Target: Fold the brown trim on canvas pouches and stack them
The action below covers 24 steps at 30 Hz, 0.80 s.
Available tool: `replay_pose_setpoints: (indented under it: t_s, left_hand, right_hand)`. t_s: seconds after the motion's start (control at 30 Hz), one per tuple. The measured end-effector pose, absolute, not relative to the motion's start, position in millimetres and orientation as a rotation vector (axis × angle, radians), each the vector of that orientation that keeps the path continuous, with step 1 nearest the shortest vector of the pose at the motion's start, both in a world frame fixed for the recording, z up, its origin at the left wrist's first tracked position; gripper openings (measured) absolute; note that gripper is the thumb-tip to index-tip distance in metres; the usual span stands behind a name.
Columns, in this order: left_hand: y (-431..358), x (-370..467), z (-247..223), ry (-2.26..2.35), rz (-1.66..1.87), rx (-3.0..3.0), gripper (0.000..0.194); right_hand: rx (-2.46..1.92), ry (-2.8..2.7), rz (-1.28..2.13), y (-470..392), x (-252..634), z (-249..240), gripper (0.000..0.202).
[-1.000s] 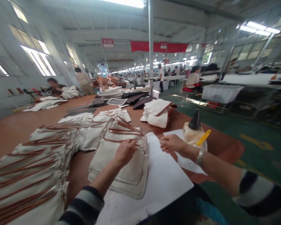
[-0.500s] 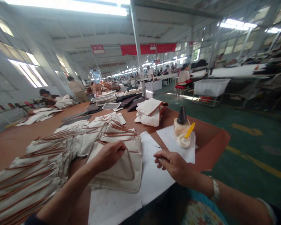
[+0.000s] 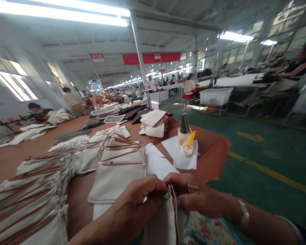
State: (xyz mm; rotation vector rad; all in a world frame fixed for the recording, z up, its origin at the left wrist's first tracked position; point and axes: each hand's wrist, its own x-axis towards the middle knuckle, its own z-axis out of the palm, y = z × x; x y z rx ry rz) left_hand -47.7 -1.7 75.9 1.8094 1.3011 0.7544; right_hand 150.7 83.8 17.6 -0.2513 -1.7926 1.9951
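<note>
Close to my body, my left hand (image 3: pixel 139 199) and my right hand (image 3: pixel 202 194) pinch the top edge of a cream fabric pouch (image 3: pixel 159 223). The pouch hangs upright, its brown-lined edges facing up between my fingers. Both hands are closed, fingertips near each other at the seam; part of the pouch is hidden behind them. Just beyond lies a stack of similar cream pouches (image 3: pixel 117 183) with brown edging, partly over a white sheet (image 3: pixel 158 163). Whether a thin tool remains in my right hand is hidden.
Rows of cream pieces with brown edges (image 3: pixel 38 194) cover the table's left. A folded cream stack (image 3: pixel 154 124) sits farther back. At right, a black-coned container (image 3: pixel 184 126) stands by a white paste cup (image 3: pixel 186 149) holding a yellow-handled tool (image 3: pixel 191 137). Co-workers sit and stand farther off.
My left hand has come off the stack toward my body with a pouch, and my right hand has joined it at the pouch's edge. The view has swung slightly right.
</note>
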Motion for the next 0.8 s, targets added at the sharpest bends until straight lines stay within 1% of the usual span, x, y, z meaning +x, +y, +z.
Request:
replay_pose_setpoints:
  t_s: [0.07,0.13,0.17,0.27,0.37,0.43,0.5,0.53,0.67,0.8]
  left_hand:
    - [1.0,-45.8,80.0,1.278,0.694,1.835,0.014]
    - [6.3,-44.1,82.7,1.277,0.654,1.907,0.016]
    - [9.9,-42.9,82.1,1.281,0.656,1.956,0.019]
    - [23.1,-38.3,68.9,1.318,0.742,2.097,0.022]
    - [34.3,-33.1,44.4,1.357,0.826,2.091,0.021]
    - [38.1,-30.2,29.2,1.351,0.846,1.963,0.017]
    - [39.2,-27.5,18.6,1.279,0.846,1.774,0.012]
    - [39.1,-26.1,15.0,1.23,0.838,1.669,0.014]
    - [37.3,-18.0,8.1,1.077,0.859,1.343,0.034]
    - [35.5,-11.3,7.1,0.988,0.92,1.191,0.035]
  right_hand:
    - [-0.31,-1.777,2.011,75.5,163.1,18.2,0.033]
    - [-0.43,-1.885,1.86,69.1,171.5,20.1,0.032]
    - [-0.494,-1.957,1.729,67.7,174.1,20.6,0.031]
    - [-0.65,-2.132,1.135,73.2,176.8,16.4,0.023]
    - [-0.573,-2.238,0.466,87.9,176.2,2.9,0.013]
    - [-0.466,-2.271,0.231,95.4,177.1,-7.7,0.009]
    - [-0.422,-2.279,0.223,97.6,180.0,-16.6,0.009]
    - [-0.431,-2.279,0.287,96.7,182.0,-19.9,0.009]
    - [-0.552,-2.273,0.634,86.1,190.0,-23.3,0.007]
    - [-0.708,-2.141,1.06,78.2,193.0,-10.4,0.021]
